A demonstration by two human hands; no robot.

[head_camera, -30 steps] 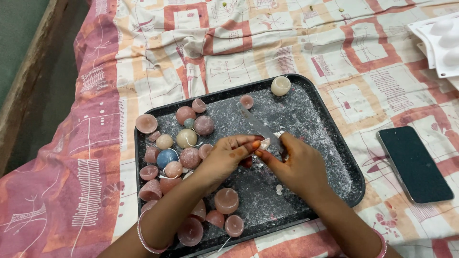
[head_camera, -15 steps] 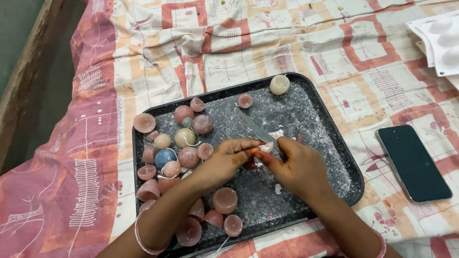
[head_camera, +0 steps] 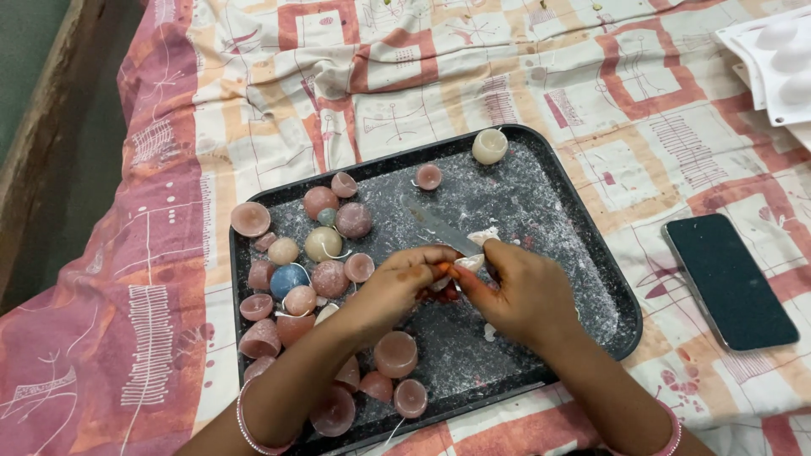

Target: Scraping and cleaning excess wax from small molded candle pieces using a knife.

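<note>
Wax scrap (head_camera: 470,263), pale, pinched between my left hand (head_camera: 395,285) fingertips over the black tray (head_camera: 591,245). My right hand (head_camera: 522,291) is clenched around a knife (head_camera: 439,228), blade touching the scrap.

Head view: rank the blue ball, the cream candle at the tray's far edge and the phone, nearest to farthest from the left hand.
Measured from the left hand:
1. Blue ball, in the cluster on the tray's left side, just beyond the hand.
2. Cream candle, at the tray's far rim, up and to the right.
3. Phone, off the tray on the cloth, far right.
</note>
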